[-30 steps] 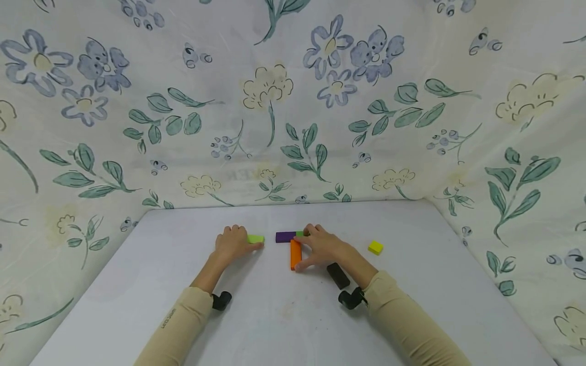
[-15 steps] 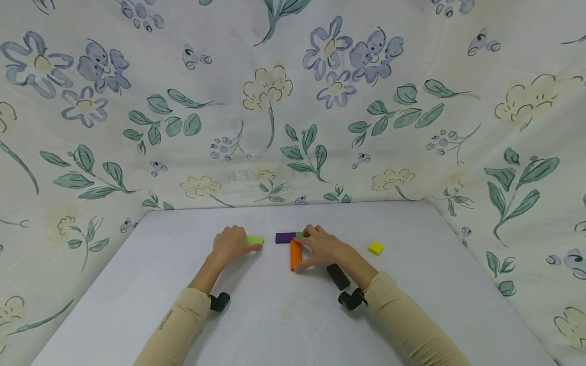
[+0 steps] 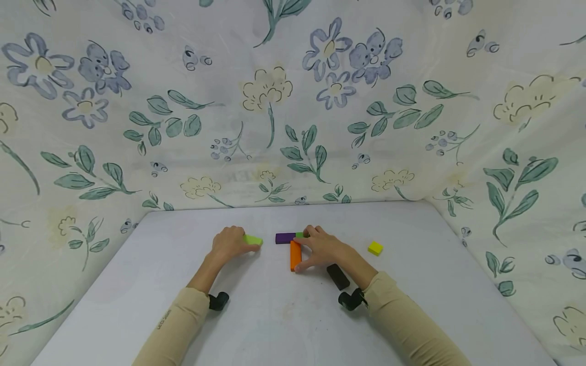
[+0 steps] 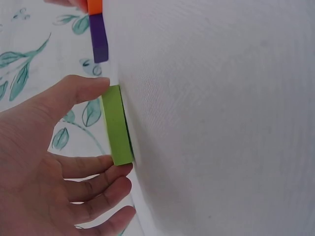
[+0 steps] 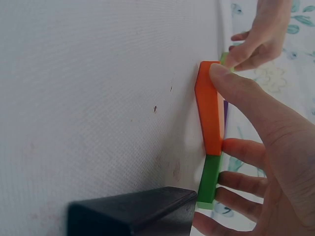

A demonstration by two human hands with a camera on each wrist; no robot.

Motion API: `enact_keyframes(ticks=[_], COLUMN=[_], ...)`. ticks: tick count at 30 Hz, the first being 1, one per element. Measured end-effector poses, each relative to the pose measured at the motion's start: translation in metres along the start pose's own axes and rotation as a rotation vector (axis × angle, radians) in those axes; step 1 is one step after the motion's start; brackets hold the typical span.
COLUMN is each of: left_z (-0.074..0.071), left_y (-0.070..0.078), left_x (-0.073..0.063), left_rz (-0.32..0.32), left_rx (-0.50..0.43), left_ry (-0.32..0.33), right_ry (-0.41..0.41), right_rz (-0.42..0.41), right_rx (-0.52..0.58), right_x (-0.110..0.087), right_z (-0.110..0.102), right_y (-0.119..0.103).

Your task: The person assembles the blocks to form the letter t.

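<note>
Lime block (image 4: 116, 127) gripped in left hand (image 3: 227, 242) has been eased outward from orange block (image 3: 295, 255) pinched in right hand (image 3: 324, 247); their gap is widened

In the head view, saw only a sliver of the green block (image 3: 299, 235) past the right hand (image 3: 321, 247). Could not read the sleeve lettering (image 3: 163, 319). At the right wrist, found the dark block (image 5: 147, 211) cut by the bottom edge.

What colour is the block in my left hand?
Lime green; the rectangular block shows best in left wrist view.
</note>
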State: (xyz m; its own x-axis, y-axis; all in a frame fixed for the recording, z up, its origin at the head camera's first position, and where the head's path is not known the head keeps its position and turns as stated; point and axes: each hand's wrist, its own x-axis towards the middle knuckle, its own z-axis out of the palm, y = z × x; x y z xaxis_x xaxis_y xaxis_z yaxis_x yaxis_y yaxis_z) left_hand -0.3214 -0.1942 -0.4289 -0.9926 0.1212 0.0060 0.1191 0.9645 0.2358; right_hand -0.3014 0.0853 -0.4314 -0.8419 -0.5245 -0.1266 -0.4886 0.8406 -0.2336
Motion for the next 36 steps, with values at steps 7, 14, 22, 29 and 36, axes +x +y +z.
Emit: enact_keyframes(ticks=[7,14,22,29,36], left_z=[0.001,0.001,0.001,0.001,0.003], left_y=[0.0,0.002,0.007,0.01,0.012], left_x=[0.002,0.005,0.008,0.009,0.012], left_rz=[0.017,0.038,0.05,0.053,0.066], left_rx=[0.001,-0.01,-0.024,-0.058,-0.092], left_ry=[0.019,0.046,0.069,0.086,0.098], right_ry=[0.002,0.004,0.0,-0.002,0.001], right_rz=[0.004,0.0,0.004,0.009,0.008], right_rx=[0.002,0.009,0.01,-0.006,-0.019], right_x=[0.001,0.0,0.0,0.001,0.002], right_z=[0.001,0.0,0.0,0.001,0.001], right_y=[0.001,0.001,0.0,0.001,0.0])
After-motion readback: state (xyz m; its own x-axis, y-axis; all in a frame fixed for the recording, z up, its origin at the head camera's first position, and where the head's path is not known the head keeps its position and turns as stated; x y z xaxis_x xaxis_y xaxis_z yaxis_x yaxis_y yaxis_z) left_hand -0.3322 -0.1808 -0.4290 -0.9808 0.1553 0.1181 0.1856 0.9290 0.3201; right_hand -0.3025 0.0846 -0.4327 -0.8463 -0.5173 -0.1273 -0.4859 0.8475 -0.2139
